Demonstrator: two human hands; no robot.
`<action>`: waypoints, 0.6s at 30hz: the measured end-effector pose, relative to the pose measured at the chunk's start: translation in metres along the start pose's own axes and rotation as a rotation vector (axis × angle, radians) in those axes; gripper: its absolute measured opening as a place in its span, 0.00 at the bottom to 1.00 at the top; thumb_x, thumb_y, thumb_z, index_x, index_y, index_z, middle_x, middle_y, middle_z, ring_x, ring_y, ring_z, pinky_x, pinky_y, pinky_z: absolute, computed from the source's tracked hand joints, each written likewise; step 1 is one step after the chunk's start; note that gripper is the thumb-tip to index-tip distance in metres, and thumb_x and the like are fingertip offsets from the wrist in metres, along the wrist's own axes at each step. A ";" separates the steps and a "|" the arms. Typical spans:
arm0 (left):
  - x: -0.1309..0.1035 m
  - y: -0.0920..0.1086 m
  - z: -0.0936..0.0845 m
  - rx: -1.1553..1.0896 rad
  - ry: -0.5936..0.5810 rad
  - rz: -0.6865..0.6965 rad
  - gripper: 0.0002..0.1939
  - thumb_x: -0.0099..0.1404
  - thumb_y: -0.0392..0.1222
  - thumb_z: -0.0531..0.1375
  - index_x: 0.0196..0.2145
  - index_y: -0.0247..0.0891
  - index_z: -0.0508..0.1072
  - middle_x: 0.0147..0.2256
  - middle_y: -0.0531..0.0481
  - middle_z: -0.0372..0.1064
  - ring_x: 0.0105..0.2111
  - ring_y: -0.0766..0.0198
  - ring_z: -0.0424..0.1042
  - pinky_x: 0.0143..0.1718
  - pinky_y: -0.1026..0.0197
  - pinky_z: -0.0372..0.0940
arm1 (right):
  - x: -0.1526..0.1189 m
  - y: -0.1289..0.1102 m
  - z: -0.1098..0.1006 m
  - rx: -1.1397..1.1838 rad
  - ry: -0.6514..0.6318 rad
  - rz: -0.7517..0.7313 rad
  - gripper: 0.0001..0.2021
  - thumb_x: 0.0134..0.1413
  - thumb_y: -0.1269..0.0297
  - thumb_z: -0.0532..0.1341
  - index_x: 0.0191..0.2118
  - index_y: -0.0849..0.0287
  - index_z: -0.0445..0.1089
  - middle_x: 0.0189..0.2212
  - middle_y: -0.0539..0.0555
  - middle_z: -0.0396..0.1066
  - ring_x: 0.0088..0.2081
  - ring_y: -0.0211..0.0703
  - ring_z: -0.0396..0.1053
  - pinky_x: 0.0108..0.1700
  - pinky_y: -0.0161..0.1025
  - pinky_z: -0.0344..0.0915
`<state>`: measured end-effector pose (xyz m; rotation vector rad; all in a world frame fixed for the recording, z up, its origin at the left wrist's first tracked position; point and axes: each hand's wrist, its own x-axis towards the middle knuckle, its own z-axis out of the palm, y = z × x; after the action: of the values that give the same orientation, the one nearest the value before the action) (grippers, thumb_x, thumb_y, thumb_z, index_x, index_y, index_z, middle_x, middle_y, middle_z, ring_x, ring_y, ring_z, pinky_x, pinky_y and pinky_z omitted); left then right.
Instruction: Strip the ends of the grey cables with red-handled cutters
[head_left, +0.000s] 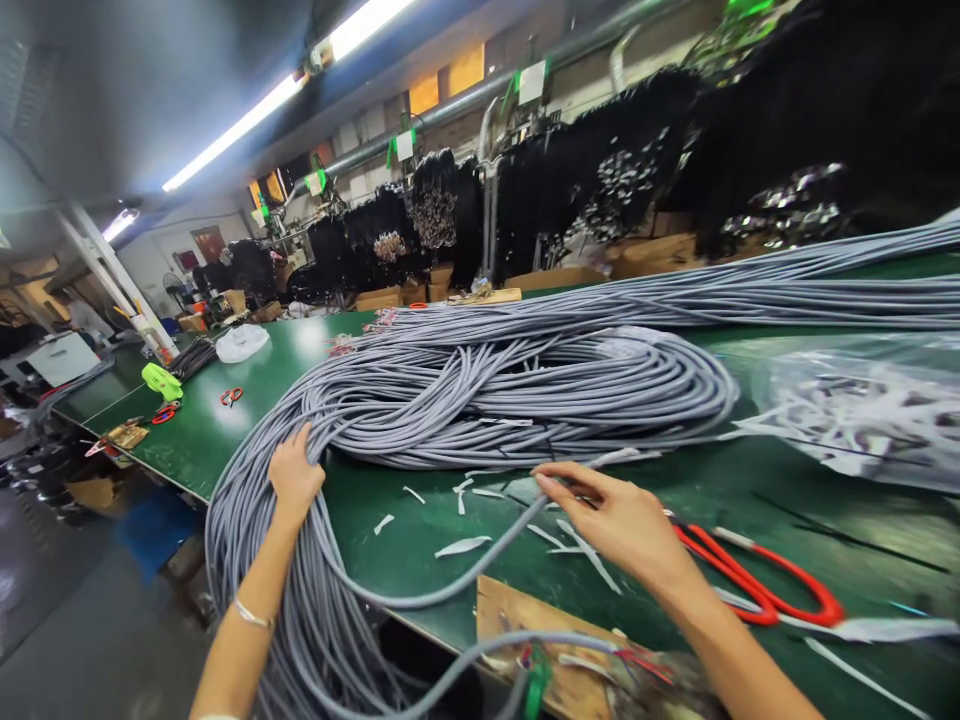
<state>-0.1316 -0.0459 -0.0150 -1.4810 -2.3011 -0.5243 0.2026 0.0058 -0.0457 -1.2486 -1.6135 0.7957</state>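
One grey cable (420, 602) is pinched by right fingers (561, 470); left fingers (303, 438) clasp one bundle (247, 490).

The cable bundle (525, 400) lies along the table (360, 495) and hangs over its front edge at left, the left hand (295, 470) upon that bend. Before the bundle are loose strips (461, 546); nearer still, a wooden board (499, 605). The right hand (611, 515) lies between the strips and the scissors (831, 603) — with a plastic bag (862, 400) behind those. Cardboard boxes (652, 255) stand beyond the table.
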 end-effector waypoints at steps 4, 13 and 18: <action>0.039 -0.026 -0.020 -0.040 -0.055 0.086 0.30 0.47 0.29 0.56 0.50 0.43 0.69 0.37 0.50 0.75 0.36 0.54 0.72 0.39 0.59 0.64 | -0.006 -0.004 0.004 0.022 0.062 -0.014 0.13 0.40 0.53 0.56 0.26 0.56 0.72 0.17 0.52 0.72 0.20 0.44 0.70 0.23 0.36 0.64; 0.084 -0.045 -0.056 -0.163 -0.091 0.256 0.20 0.49 0.33 0.62 0.42 0.38 0.74 0.47 0.45 0.69 0.49 0.52 0.63 0.54 0.53 0.52 | -0.017 -0.020 0.016 0.028 -0.013 -0.140 0.15 0.43 0.53 0.55 0.27 0.57 0.73 0.22 0.53 0.74 0.22 0.41 0.68 0.27 0.36 0.64; 0.021 0.007 -0.038 -0.331 -0.043 0.299 0.12 0.59 0.36 0.55 0.41 0.35 0.73 0.48 0.41 0.68 0.50 0.55 0.62 0.54 0.50 0.53 | -0.014 -0.018 0.015 -0.012 -0.117 -0.160 0.11 0.42 0.58 0.56 0.28 0.55 0.73 0.19 0.50 0.72 0.21 0.41 0.69 0.27 0.35 0.64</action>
<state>-0.1299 -0.0454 0.0287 -1.9654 -2.0389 -0.8196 0.1832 -0.0118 -0.0394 -1.0825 -1.7900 0.7718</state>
